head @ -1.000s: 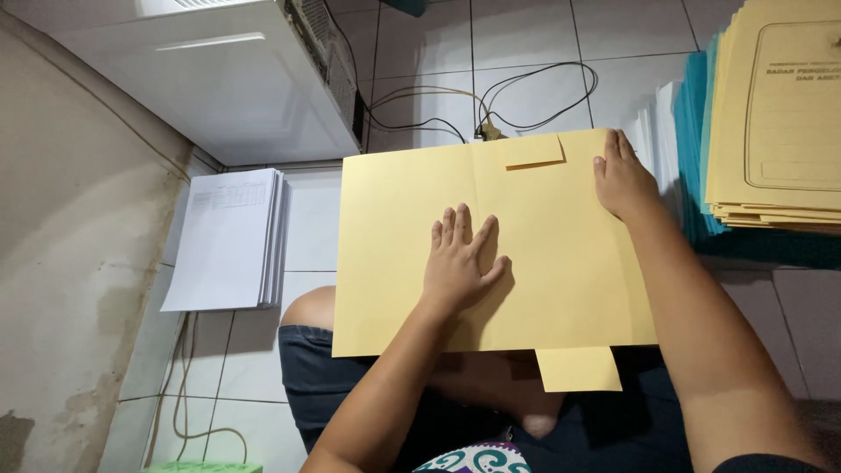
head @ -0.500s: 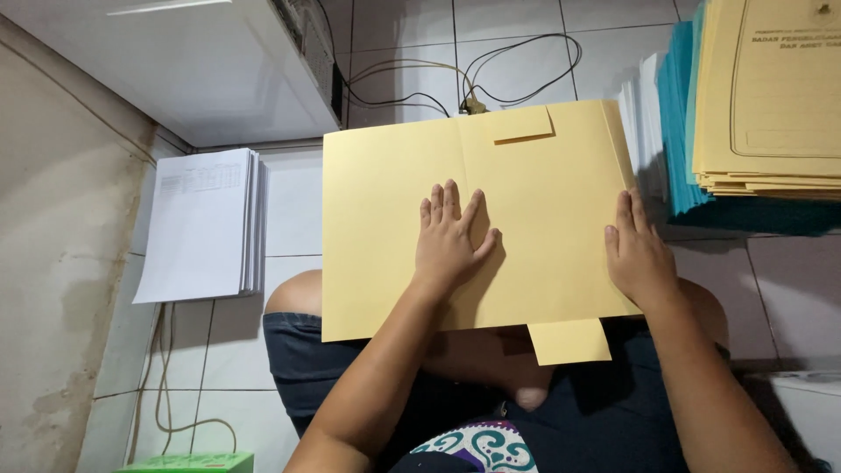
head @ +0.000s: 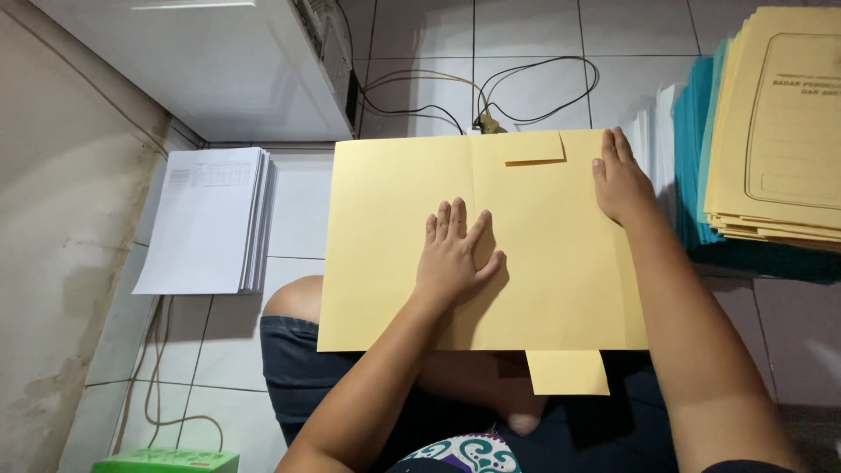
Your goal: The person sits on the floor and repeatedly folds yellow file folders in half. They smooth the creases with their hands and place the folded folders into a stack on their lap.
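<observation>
Open yellow paper folder (head: pixel 394 228) lies across the person's lap; left hand (head: pixel 455 254) presses flat on its middle, fingers spread, grasping nothing, while right hand (head: pixel 622 180) rests open-palmed at its top right edge.

Even indoor light falls from above and slightly ahead, bright on the floor tiles (head: pixel 526 35) and dimmer toward the bottom edge. The left hand (head: pixel 455 254) casts a soft shadow on the yellow folder (head: pixel 385 245). Focus is sharp, without glare; lines bow slightly at the edges.

A green box (head: pixel 166 461) lies at the bottom left edge.
</observation>
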